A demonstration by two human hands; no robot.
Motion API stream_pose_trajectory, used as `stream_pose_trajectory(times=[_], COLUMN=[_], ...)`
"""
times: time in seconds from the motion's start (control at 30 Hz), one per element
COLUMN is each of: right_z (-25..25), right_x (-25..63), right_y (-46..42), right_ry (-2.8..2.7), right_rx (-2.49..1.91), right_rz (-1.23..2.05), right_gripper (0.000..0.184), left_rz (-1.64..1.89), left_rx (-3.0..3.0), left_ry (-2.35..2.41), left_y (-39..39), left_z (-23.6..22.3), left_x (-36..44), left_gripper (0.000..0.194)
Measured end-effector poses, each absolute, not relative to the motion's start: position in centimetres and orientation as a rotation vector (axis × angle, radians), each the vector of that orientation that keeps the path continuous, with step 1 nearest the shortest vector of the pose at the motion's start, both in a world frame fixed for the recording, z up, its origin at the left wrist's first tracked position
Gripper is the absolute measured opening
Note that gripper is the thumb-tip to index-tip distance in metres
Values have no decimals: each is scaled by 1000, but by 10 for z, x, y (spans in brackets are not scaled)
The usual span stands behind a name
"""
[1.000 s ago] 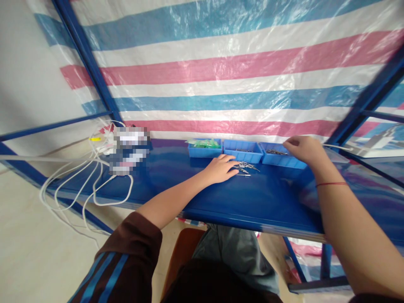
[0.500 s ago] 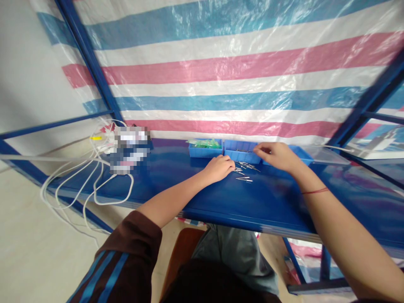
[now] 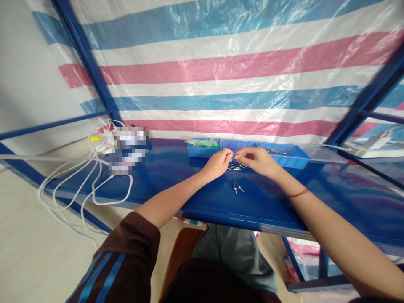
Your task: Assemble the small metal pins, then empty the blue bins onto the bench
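Observation:
My left hand [image 3: 218,163] is closed in a pinch just above the table, its fingertips beside those of my right hand [image 3: 256,160]. What the left fingers hold, if anything, is too small to make out. My right thumb and forefinger pinch a thin metal piece that looks like a blind rivet [image 3: 239,154]. Under both hands lies a loose group of silvery blind rivets [image 3: 234,167], partly covered by the right hand. Two more rivets [image 3: 238,187] rest nearer the front, set in a V shape.
Behind the hands stand blue bins: one with green plastic packets [image 3: 205,143], a middle bin [image 3: 225,145] partly hidden, and a right bin [image 3: 292,162] holding metal rivets. White cables [image 3: 94,185] and a blurred-out object [image 3: 129,149] occupy the left. Striped sheeting [image 3: 205,75] hangs behind.
My right hand has come left and down from the middle bin to meet my left hand, which has risen slightly. The two front rivets now lie in a V, closer to the front edge.

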State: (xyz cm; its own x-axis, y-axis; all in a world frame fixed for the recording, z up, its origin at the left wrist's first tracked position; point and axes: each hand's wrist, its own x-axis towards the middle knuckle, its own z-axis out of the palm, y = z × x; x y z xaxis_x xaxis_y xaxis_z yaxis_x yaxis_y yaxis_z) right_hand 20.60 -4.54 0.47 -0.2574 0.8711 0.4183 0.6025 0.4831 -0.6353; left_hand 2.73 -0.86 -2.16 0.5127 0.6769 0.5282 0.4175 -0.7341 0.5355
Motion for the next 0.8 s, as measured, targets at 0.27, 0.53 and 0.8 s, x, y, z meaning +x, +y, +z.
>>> stream_pose_trajectory(times=[0.27, 0.53, 0.8], right_z=[7, 2, 5], right_x=[201, 199, 195], right_y=[-45, -44, -49], right_ry=[-1721, -1702, -1537], right_rx=[-1217, -1158, -1153], right_rz=[740, 854, 1057], right_gripper=[45, 49, 42], left_rz=[1167, 1287, 1389], left_rx=[2121, 1988, 1961], left_ry=[927, 813, 718], left_y=[-7, -14, -10], left_z=[-24, -17, -18], left_x=[31, 32, 32], left_gripper=[14, 14, 11])
